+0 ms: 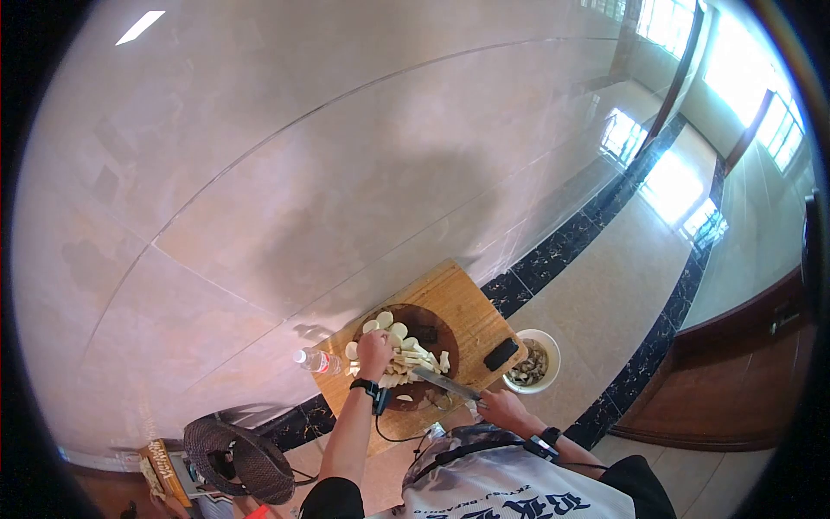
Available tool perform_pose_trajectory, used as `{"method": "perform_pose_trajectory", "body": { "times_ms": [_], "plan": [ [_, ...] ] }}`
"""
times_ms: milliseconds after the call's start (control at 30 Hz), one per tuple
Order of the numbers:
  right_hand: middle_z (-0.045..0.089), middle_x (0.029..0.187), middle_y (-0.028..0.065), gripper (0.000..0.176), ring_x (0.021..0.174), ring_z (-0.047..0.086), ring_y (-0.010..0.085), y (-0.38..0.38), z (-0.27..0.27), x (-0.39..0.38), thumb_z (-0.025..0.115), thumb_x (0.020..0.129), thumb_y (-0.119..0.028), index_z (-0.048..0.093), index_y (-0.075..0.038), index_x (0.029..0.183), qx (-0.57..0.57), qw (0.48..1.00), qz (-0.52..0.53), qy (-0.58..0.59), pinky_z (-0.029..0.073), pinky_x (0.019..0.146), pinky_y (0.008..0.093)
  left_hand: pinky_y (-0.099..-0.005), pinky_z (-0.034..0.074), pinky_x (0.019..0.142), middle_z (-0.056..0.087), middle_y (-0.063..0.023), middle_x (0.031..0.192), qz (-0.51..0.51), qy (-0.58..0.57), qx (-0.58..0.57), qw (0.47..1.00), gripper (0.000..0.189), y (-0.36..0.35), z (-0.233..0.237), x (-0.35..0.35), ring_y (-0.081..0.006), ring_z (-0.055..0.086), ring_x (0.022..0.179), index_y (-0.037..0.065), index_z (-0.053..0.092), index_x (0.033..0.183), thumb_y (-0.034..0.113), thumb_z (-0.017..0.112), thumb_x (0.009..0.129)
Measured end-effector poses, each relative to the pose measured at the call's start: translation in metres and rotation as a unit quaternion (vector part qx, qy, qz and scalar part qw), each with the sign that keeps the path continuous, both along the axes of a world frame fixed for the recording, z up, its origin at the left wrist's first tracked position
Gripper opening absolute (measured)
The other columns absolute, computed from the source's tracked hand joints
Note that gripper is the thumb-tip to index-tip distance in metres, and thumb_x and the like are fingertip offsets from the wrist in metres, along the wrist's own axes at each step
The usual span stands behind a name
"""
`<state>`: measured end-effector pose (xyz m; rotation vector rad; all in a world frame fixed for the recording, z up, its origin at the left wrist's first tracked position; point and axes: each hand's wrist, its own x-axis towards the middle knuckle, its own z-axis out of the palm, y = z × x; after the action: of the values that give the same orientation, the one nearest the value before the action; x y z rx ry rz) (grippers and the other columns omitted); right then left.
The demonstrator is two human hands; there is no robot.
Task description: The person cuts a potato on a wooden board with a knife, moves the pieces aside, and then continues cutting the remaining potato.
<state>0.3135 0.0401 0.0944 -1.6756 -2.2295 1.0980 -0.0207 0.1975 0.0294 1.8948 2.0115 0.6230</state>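
Observation:
My right hand [508,411] is wrapped round the handle of a kitchen knife [445,382]. The blade points left, its tip beside a heap of pale cut vegetable strips [417,356] on a round dark wooden chopping board [439,324]. My left hand [374,353] is on the left side of the heap, fingers bent down onto pale vegetable slices; the fingertips are partly hidden. Round pale slices [385,320] lie just beyond it. What vegetable this is, I cannot make out. Both wrists wear dark bands.
The board rests on a wooden table [462,298] against a tiled wall. A clear bottle [318,361] stands at its left edge, and a black phone [501,354] lies at the right. On the floor are a white bowl of scraps [532,362] and a dark fan [238,460].

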Motion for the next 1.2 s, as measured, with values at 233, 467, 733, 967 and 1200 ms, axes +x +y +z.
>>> {"method": "perform_pose_trajectory", "body": {
  "times_ms": [233, 467, 733, 967, 1200],
  "plan": [
    [0.065, 0.071, 0.026, 0.027, 0.07, 0.066, 0.0466, 0.001, -0.008, -0.004, 0.061, 0.089, -0.028, 0.061, -0.002, 0.095, 0.023, 1.0, 0.012, 0.004, 0.053, 0.065, 0.0573, -0.0459, 0.05, 0.079, 0.059, -0.0159, 0.094, 0.005, -0.048, 0.066, 0.997, 0.026, -0.017, 0.04, -0.001, -0.0363, 0.06, 0.091, 0.004, 0.06, 0.094, 0.011, 0.072, 0.072],
    [0.066, 0.078, 0.0271, 0.028, 0.077, 0.066, 0.047, 0.013, 0.013, -0.019, 0.061, 0.089, -0.028, 0.061, 0.0, 0.094, -0.009, 0.999, 0.019, 0.026, 0.053, 0.07, 0.0557, -0.0421, 0.05, 0.087, 0.057, -0.0165, 0.098, -0.014, -0.179, 0.031, 0.983, 0.031, -0.096, 0.047, -0.015, -0.0373, 0.058, 0.095, 0.002, 0.062, 0.095, 0.006, 0.072, 0.066],
    [0.067, 0.085, 0.029, 0.034, 0.083, 0.065, 0.0478, 0.021, -0.026, -0.049, 0.064, 0.087, -0.03, 0.065, 0.004, 0.093, -0.068, 0.981, 0.115, 0.139, 0.052, 0.075, 0.053, -0.043, 0.054, 0.082, 0.066, -0.0194, 0.099, 0.05, -0.113, -0.1, 0.987, 0.03, -0.205, -0.016, -0.032, -0.0376, 0.065, 0.089, 0.005, 0.073, 0.104, 0.01, 0.075, 0.074],
    [0.066, 0.084, 0.0289, 0.038, 0.082, 0.064, 0.0489, 0.028, -0.042, -0.08, 0.061, 0.089, -0.035, 0.064, 0.003, 0.092, -0.071, 0.968, 0.23, 0.068, 0.051, 0.074, 0.0549, -0.0452, 0.054, 0.078, 0.069, -0.017, 0.1, 0.103, -0.098, -0.073, 0.987, 0.025, -0.227, 0.005, -0.016, -0.0391, 0.065, 0.087, 0.004, 0.073, 0.098, 0.011, 0.073, 0.075],
    [0.064, 0.081, 0.0288, 0.039, 0.082, 0.062, 0.0505, 0.034, -0.047, -0.072, 0.061, 0.091, -0.037, 0.064, 0.001, 0.088, -0.032, 0.974, 0.221, 0.034, 0.05, 0.071, 0.0561, -0.0426, 0.052, 0.083, 0.065, -0.0118, 0.102, 0.095, -0.088, -0.01, 0.991, 0.025, -0.219, 0.017, -0.009, -0.0329, 0.059, 0.101, 0.006, 0.072, 0.097, 0.009, 0.074, 0.072]
  ]
}}
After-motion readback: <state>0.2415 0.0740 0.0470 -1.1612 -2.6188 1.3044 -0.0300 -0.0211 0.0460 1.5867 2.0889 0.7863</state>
